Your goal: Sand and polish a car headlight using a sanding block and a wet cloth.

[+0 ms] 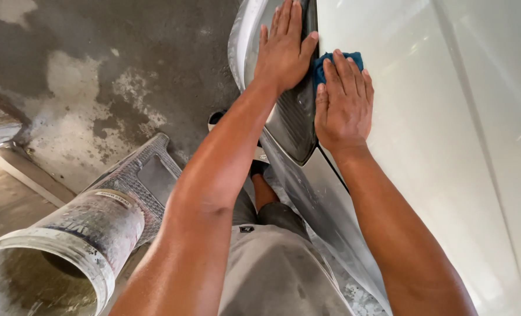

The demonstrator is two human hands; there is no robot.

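1. The right hand (343,102) lies flat, fingers together, pressing a blue cloth (323,63) against the white car body (436,146); nothing is pinched
2. The left hand (284,50), just beside it, rests open and flat on the dark headlight (292,126), holding nothing
3. Broad bare panel spreads to the right of the cloth
4. Below the arms, a dirty white bucket (67,257) and a grey floor mat (146,178) lie on stained concrete (126,52)
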